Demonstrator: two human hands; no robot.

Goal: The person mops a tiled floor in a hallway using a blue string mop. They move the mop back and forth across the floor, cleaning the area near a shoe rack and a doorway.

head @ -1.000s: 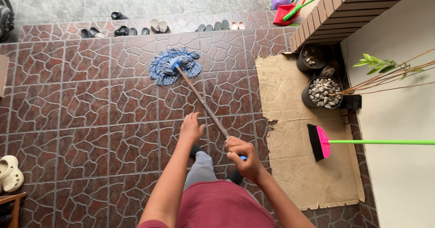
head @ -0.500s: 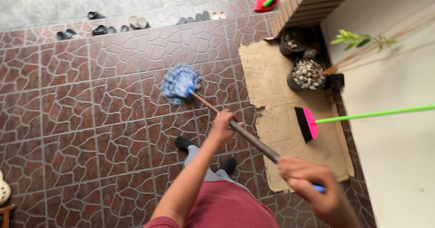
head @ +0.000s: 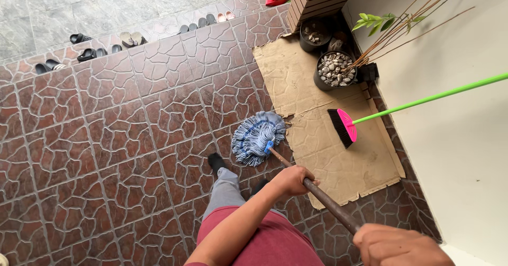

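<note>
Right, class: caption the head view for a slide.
Both hands, left and right, grip a mop beside flattened cardboard.

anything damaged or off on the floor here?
The flattened cardboard sheet by the wall is torn: a ragged rip runs in from its left edge beside the blue mop head, and its lower edge is frayed. Nothing looks spilled.

One mop, one broom, two stone-filled pots, one cardboard sheet, perhaps ten shoes.

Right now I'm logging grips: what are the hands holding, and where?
Both hold the mop by its handle: left hand mid-shaft, right hand near the upper end.
</note>
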